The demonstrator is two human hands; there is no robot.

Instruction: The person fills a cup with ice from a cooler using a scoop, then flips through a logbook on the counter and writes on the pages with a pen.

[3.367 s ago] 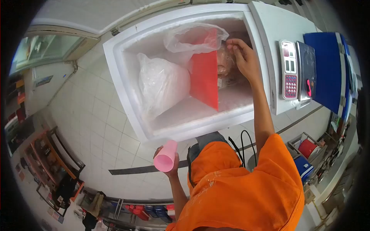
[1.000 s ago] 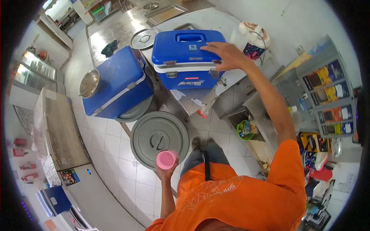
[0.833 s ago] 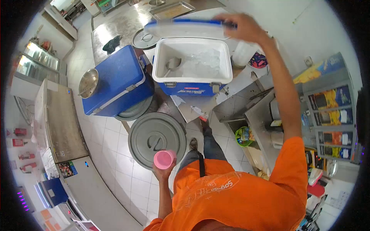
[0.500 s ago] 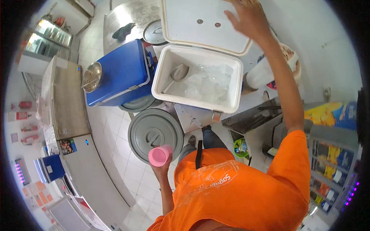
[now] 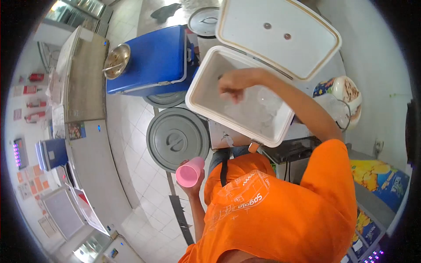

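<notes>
My left hand (image 5: 192,186) is closed around a pink plastic cup (image 5: 189,173), its open mouth tilted toward me. Inside the white-lined ice cooler (image 5: 202,83), my right hand (image 5: 234,85) is bent down with its fingers curled. A small dark edge shows beside those fingers, and the metal scoop seen earlier is hidden now, so I cannot tell what they hold. Ice (image 5: 265,105) lies in the cooler, to the right of and below the hand. The cooler's white lid (image 5: 278,37) stands open behind it.
A closed blue cooler (image 5: 151,57) with a metal bowl (image 5: 117,61) on it stands to the left. Below it is a grey lidded bin (image 5: 177,138). A metal pot lid (image 5: 205,21) lies behind. At right are a white container (image 5: 351,96) and a wall (image 5: 377,57).
My right hand has gone from the cooler's lid down into the cooler, over where the scoop lay. My left hand still holds the pink cup. The view has shifted and turned.
</notes>
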